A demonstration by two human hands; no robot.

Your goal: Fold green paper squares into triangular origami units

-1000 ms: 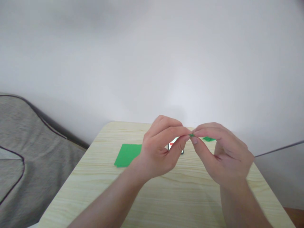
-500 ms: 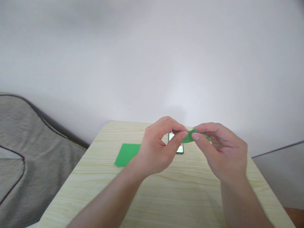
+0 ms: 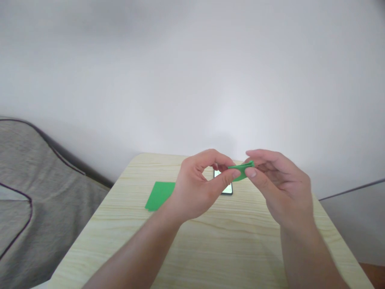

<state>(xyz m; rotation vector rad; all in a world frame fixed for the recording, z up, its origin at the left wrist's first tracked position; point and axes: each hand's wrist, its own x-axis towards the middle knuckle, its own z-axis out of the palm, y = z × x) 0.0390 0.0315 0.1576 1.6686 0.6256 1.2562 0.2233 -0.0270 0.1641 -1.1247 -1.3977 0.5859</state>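
Observation:
A small folded piece of green paper [image 3: 242, 171] is held above the table, its layers showing along the upper edge and right end. My left hand [image 3: 201, 186] pinches its left part between thumb and index finger. At the paper's right end is my right hand [image 3: 282, 186], its thumb tip against or very near the paper. The right index finger is raised away from the thumb, so that hand is open; its other fingers are partly hidden behind. Flat green paper sheets [image 3: 159, 194] lie on the table, partly covered by my left hand and wrist.
A phone [image 3: 227, 189] with a lit screen lies behind the hands on the pale wooden table [image 3: 222, 249]. A white wall [image 3: 192, 80] rises behind the table. Grey fabric with dark piping [image 3: 60, 192] stands to the left.
My right index finger has lifted off the folded paper and spread from the thumb. The paper's right end now shows, and my left hand keeps its pinch.

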